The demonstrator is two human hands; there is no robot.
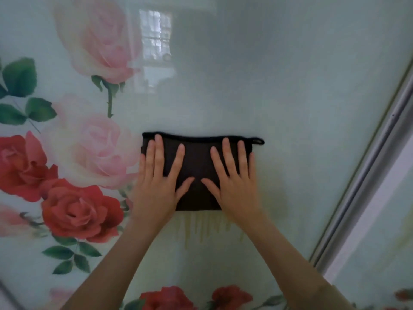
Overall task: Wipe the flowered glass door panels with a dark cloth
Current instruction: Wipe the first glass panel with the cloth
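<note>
A dark brown folded cloth (197, 159) lies flat against the pale green glass door panel (279, 86), near its middle. My left hand (159, 175) presses on the cloth's left half with fingers spread. My right hand (232, 175) presses on its right half, fingers spread too. A small loop sticks out at the cloth's top right corner. Pink and red roses (82, 211) with green leaves are printed down the panel's left side. Yellowish drip streaks (201, 229) run down the glass just below the cloth.
A grey metal frame (366, 171) slants along the panel's right edge, with another pale panel (384, 242) beyond it. More red roses (169, 298) show at the bottom. A window reflection (156, 39) glints in the glass above the cloth.
</note>
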